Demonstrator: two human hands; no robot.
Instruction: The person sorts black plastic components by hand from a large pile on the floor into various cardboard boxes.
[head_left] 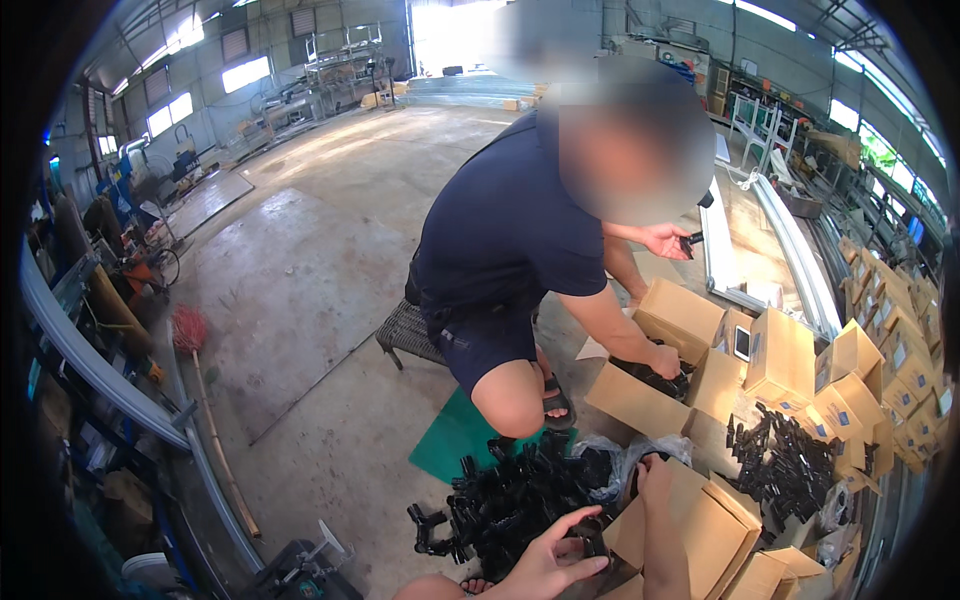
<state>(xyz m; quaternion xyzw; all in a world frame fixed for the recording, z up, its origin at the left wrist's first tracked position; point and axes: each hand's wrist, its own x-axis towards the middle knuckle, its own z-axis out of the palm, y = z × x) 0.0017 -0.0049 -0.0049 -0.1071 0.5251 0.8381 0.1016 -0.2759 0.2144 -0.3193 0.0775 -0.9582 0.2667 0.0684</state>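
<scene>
My left hand (550,562) is closed around a small black plastic fitting (594,540), held low in front of me. Beyond it, a heap of similar black fittings (515,500) lies on the floor and partly on a green mat (440,440). My right hand (655,478) reaches over an open cardboard box (705,520), its fingers curled beside a clear plastic bag (625,462). Dark material shows next to those fingertips, but what they grip is hidden.
Across from me a person (500,220) sits on a woven stool (408,335), one hand inside an open carton (640,400), the other holding a black part (690,243). Black pieces (785,455) and stacked cartons (900,350) stand at right; a broom (215,430) lies left.
</scene>
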